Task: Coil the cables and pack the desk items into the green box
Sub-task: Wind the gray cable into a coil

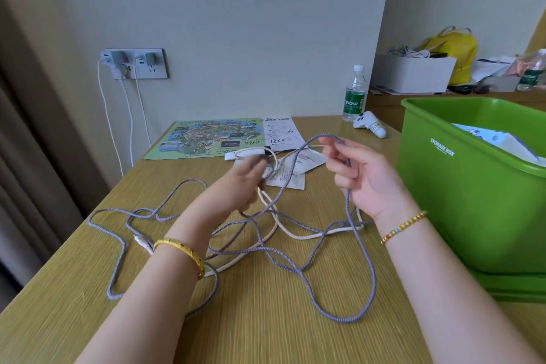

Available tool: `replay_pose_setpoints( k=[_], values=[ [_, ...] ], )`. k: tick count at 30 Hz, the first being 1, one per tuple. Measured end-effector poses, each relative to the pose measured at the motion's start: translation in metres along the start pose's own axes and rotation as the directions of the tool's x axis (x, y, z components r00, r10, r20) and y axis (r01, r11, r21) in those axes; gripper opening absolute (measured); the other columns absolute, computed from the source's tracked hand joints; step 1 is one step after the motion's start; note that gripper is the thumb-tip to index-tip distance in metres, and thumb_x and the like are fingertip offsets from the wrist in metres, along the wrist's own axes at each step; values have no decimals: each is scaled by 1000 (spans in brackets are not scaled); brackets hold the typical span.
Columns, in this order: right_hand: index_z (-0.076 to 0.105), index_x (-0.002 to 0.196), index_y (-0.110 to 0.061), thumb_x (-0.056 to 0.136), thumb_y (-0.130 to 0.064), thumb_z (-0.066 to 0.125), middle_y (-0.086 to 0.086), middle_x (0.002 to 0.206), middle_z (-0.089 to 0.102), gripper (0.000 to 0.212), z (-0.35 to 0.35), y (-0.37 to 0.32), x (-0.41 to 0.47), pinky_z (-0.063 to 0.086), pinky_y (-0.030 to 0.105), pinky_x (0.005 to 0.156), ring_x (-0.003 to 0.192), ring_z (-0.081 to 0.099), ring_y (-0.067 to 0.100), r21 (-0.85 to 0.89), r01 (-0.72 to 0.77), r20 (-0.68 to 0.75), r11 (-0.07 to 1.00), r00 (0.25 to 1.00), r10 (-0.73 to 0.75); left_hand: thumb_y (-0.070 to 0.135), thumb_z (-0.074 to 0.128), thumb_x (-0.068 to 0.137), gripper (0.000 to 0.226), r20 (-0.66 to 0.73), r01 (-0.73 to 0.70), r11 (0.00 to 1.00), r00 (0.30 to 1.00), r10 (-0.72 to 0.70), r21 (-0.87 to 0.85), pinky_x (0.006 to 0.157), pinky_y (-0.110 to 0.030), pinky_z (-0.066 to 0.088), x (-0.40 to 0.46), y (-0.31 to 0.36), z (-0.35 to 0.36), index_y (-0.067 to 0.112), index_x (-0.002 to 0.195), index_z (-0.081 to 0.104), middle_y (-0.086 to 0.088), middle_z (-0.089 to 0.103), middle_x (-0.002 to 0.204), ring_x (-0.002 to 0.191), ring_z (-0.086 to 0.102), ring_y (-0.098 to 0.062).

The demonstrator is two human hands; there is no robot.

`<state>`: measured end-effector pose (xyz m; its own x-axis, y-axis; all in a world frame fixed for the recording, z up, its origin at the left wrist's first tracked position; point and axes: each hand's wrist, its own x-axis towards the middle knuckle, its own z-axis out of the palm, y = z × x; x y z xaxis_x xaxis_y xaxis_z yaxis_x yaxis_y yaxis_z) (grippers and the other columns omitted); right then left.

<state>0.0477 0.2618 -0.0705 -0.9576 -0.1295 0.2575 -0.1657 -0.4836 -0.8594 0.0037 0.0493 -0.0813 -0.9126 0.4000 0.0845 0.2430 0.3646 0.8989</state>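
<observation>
A long grey-purple braided cable (295, 266) sprawls in loose tangled loops over the wooden desk, crossed with a white cable (274, 227). My right hand (357, 177) is raised above the desk and pinches a bend of the braided cable between thumb and fingertips; the cable hangs down from it. My left hand (236, 183), blurred, grips another stretch of the same cable a little lower and to the left. The green box (461, 186) marked "STORAGE BOX" stands at the right with papers inside.
A colourful map sheet (206, 139), white paper slips (283, 133) and a leaflet lie at the back of the desk. A water bottle (354, 94) and a white controller (369, 124) stand near the back right. Chargers sit in a wall socket (136, 63) at the left.
</observation>
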Motion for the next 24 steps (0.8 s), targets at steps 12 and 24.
replay_pose_setpoints(
  k=[12,24],
  values=[
    [59,112,-12,97,-6,36,5,111,69,28,-4,5,5,32,11,39,57,47,2,-65,101,17,993,995,-100,25,35,100,21,294,-199,967,944,146,159,53,-16,43,-12,13,33,19,99,55,7,65,89,61,52,-5],
    [55,111,-17,99,-9,32,-2,100,69,28,3,4,4,26,11,36,44,32,1,-99,207,15,973,978,-206,35,30,100,39,263,-224,973,937,230,-54,38,-14,26,-12,21,35,16,73,50,11,34,47,39,29,-4]
  ],
)
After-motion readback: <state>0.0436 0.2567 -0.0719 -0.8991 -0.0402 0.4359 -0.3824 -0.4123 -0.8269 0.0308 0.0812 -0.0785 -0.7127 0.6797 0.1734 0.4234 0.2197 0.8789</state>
